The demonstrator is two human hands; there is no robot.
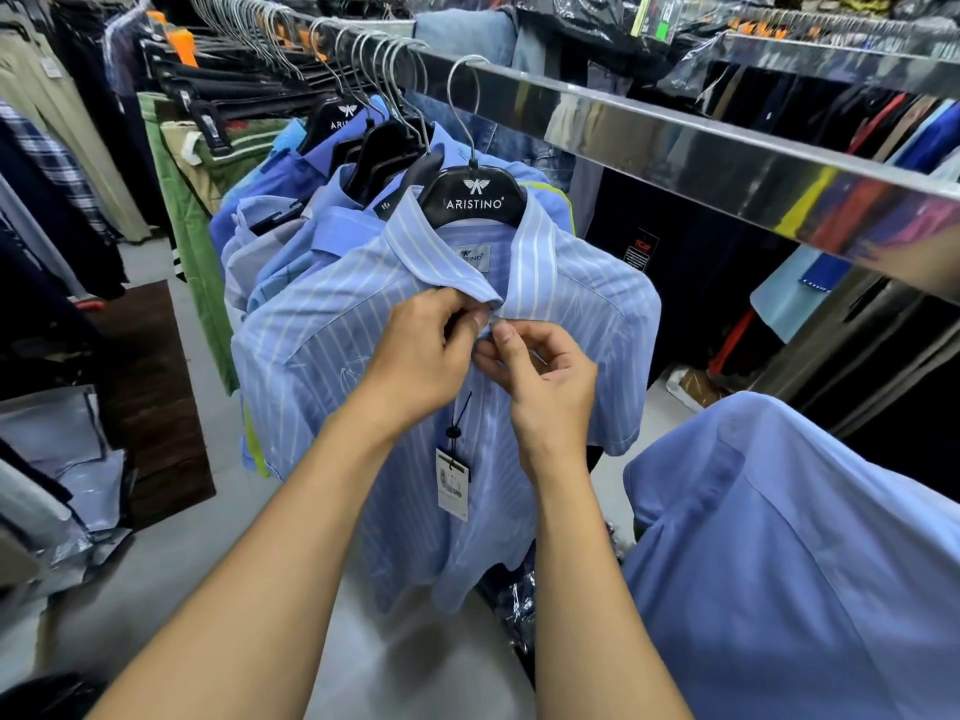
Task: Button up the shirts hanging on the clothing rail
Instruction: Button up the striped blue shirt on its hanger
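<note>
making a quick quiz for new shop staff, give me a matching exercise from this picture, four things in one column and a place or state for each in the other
Things:
1. light blue white-striped shirt
2. black plastic Aristino hanger
3. white paper price tag
4. plain blue shirt

Places or states:
A. hooked over the shiny metal rail
B. at lower right, nearest the camera
C. pinched just below the collar by both hands, left hand, right hand
D. dangling from a black cord on the shirt front

Pairs: 1-C, 2-A, 3-D, 4-B
</note>
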